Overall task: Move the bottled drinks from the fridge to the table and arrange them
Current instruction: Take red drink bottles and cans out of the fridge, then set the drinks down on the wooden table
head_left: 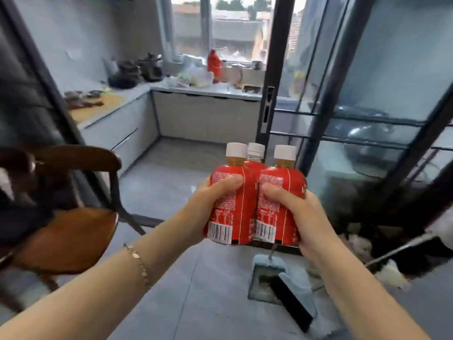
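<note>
The person holds 3 bottled drinks bunched together in mid-air, out in front of the chest and above the grey floor (171,182). None of them rests on any surface. The left hand (215,195) wraps round the left bottle (230,217), thumb across its red label and fingers curled behind. The right hand (301,217) grips the right bottle (272,217) the same way, thumb pressed on the front. The 2 front bottles touch side by side. The back bottle (255,153) is wedged between and behind them, with only its white cap and a strip of red showing; I cannot tell which fingers support it. All 3 stand upright, with white caps on top and barcodes low on the 2 front labels.

A bracelet (138,263) sits on the left wrist. A wooden chair (73,236) stands at the left. On the floor below the bottles lies a dustpan (267,268) with a brush (291,303) in it. Beyond, a kitchen counter (208,90) runs under the window, with a red bottle (214,62) standing on it.
</note>
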